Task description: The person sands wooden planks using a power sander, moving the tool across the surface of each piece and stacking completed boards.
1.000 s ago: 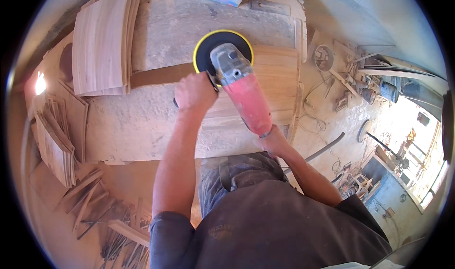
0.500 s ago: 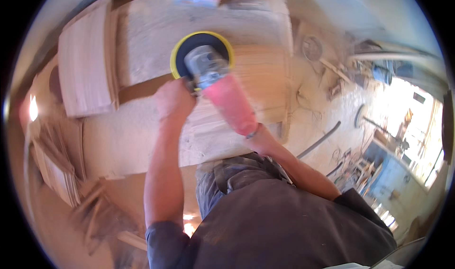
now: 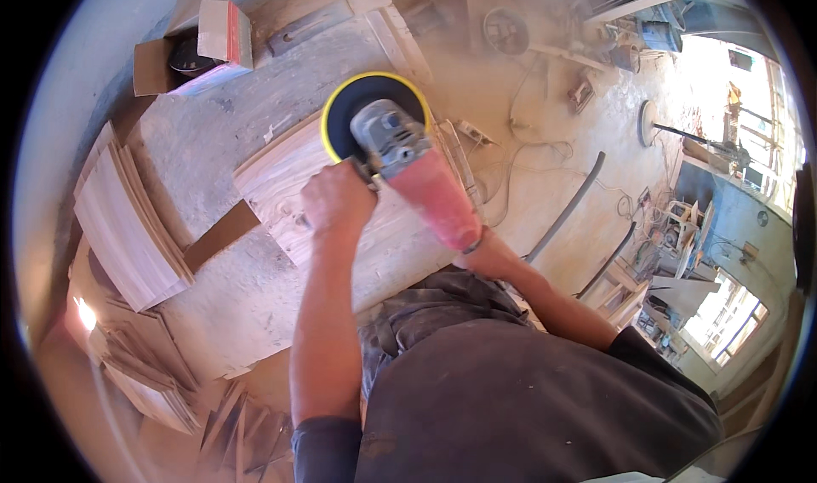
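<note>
Both hands are on a disc sander [image 3: 425, 194] with a red body, a grey metal head and a round black pad rimmed in yellow. My left hand [image 3: 339, 198] is closed round the side handle by the head. At the rear end of the red body, my right hand [image 3: 487, 253] is wrapped round it, its fingers partly hidden. The pad is over the far part of a pale wooden panel [image 3: 277, 185] lying on the worktable [image 3: 234, 291]. Whether the pad touches the wood, I cannot tell.
Stacked wooden panels [image 3: 128, 228] stand at the table's left. An open cardboard box [image 3: 225, 36] with something dark inside sits at the far left, near a flat grey strip [image 3: 311, 28]. Cables [image 3: 511, 155] and a dark hose [image 3: 568, 206] lie on the floor to the right.
The view has turned, so the table now appears slanted and the cardboard box shows more fully. The sander appears slightly further right, with both hands still on it.
</note>
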`<state>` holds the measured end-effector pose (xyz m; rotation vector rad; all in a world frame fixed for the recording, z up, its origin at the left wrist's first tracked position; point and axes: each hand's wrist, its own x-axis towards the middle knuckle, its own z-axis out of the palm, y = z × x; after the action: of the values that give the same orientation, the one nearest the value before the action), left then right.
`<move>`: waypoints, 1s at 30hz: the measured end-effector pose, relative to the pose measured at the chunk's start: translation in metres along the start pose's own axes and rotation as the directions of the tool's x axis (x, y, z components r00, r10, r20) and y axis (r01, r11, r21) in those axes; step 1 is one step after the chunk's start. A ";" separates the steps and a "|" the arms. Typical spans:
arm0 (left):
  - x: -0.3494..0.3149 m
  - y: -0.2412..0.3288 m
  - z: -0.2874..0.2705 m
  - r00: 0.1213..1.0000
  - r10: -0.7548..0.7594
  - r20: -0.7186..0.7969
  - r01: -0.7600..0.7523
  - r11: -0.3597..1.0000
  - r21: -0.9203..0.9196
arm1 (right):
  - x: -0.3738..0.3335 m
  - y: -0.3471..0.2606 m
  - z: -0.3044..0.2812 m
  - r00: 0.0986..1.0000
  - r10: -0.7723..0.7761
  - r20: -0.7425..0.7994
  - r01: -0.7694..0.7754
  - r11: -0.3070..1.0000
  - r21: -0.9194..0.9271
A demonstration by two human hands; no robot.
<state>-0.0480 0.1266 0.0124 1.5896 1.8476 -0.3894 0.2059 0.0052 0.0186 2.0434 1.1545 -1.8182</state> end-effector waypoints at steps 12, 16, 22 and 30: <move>-0.007 0.002 0.016 0.993 -0.083 -0.083 0.087 0.995 0.042 | 0.025 0.045 0.008 0.959 -0.283 -0.020 0.280 0.955 -0.100; -0.020 -0.032 0.032 0.980 -0.150 -0.132 0.154 0.988 0.020 | 0.030 0.023 0.012 0.951 -0.307 0.032 0.309 0.945 -0.108; 0.013 0.055 -0.001 1.000 0.012 -0.019 -0.011 0.998 0.055 | 0.012 0.040 -0.026 0.991 -0.106 -0.078 0.108 0.994 0.019; 0.019 0.030 0.007 0.998 -0.012 -0.066 0.019 0.994 0.105 | 0.020 0.032 -0.012 0.966 -0.260 -0.008 0.257 0.958 -0.129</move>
<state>-0.0184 0.1426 0.0006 1.6771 1.9175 -0.4542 0.2347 -0.0009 -0.0073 1.9252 1.5663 -1.7773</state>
